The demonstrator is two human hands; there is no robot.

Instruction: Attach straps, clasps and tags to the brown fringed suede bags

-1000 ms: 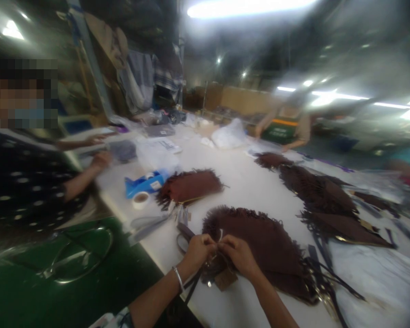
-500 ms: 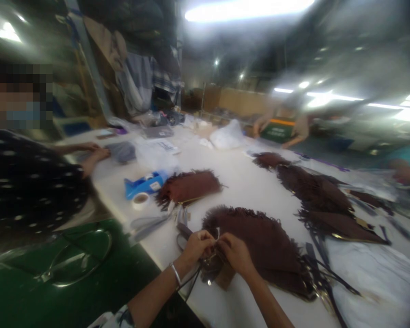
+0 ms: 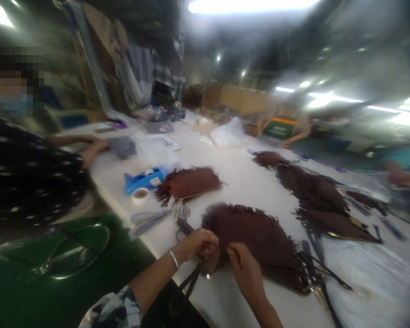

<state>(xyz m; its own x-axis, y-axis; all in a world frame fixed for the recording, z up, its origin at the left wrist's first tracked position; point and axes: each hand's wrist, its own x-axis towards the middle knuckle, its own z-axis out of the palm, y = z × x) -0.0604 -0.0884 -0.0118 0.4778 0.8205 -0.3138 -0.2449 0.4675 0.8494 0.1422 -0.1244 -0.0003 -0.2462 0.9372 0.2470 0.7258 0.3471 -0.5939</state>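
Note:
A dark brown fringed bag [image 3: 253, 234] lies on the table in front of me, its zipped edge toward the lower right. My left hand [image 3: 203, 243] is closed at the bag's left end, beside its metal fittings; what its fingers grip is too small and blurred to name. A little to the right, my right hand [image 3: 242, 262] is held over the bag's near edge with thumb and fingers pinched together. Whether anything thin sits in that pinch is hidden. Below my left hand a dark strap [image 3: 190, 283] hangs past the table edge.
A reddish-brown fringed bag [image 3: 191, 183] lies beyond, next to a blue tape dispenser [image 3: 143, 181] and a tape roll [image 3: 140, 196]. More brown bags [image 3: 314, 191] lie to the right. A co-worker in a dotted top [image 3: 30, 177] stands left, by a round metal-rimmed stool [image 3: 78, 255].
My hands were together at the bag's left end with a small white piece between them. Now they are apart, the right one having shifted right and down. The view has moved slightly.

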